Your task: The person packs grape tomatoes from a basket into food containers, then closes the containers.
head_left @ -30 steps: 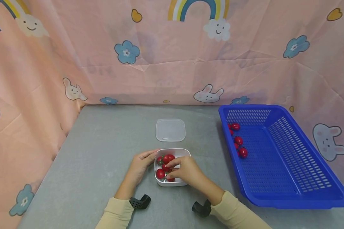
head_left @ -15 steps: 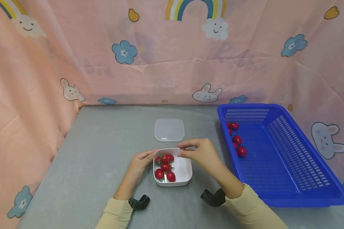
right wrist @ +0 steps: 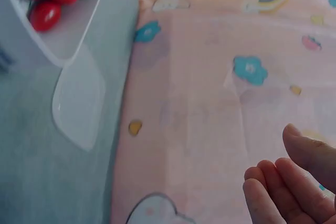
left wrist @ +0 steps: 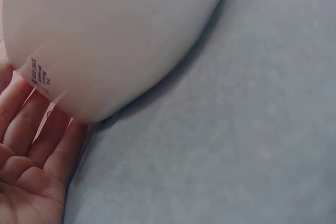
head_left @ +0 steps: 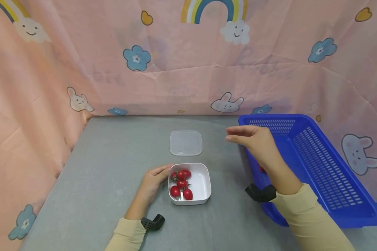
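A white square box stands on the table with several cherry tomatoes gathered in its left part. My left hand is at the box's left side; in the left wrist view its fingers lie fairly straight against the outer wall. My right hand hovers over the left edge of the blue basket, thumb and fingers apart. Nothing is held in it, as the right wrist view also shows. Beneath that hand a bit of red tomato peeks out; the rest of that side is hidden.
Behind the box a clear flat lid lies on the grey table. The slotted basket takes up the table's right side. A pink printed cloth hangs along the back and the left.
My right hand has left the tomatoes in the box and moved right and away to the basket's edge, uncovering the box's right part. The left hand stays at the box.
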A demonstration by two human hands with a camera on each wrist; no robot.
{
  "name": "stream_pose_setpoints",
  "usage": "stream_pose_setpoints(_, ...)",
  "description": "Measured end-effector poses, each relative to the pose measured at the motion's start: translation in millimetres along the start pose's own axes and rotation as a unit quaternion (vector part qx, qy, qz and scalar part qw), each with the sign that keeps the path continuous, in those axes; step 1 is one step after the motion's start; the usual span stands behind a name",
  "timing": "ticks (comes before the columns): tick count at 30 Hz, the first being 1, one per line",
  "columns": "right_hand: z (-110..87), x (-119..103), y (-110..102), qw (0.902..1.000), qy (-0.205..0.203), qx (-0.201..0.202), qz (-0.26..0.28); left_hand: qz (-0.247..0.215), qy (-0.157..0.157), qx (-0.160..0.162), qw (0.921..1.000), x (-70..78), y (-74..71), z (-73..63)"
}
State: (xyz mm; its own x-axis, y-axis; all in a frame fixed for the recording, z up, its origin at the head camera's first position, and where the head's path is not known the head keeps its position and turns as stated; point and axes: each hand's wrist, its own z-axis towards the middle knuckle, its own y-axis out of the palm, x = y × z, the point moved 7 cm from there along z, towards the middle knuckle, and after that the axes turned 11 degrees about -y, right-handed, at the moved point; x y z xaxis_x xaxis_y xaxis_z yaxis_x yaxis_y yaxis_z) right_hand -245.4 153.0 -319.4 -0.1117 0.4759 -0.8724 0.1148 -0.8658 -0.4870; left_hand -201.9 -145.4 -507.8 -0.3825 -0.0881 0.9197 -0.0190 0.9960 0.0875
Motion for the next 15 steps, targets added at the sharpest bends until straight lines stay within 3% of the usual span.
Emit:
stream_pose_setpoints(6,12.6,24,-32,0.9992,0.021,0.029,-0.014,-0.01,0.001,-0.005,0.9999,0.5,1.0,0.0)
stream_pose_setpoints(15,29.6,67,-64,0.9966,0.046,0.066,0.021,-0.001,0.001,-0.002,1.0,0.6,0.2,-0.7)
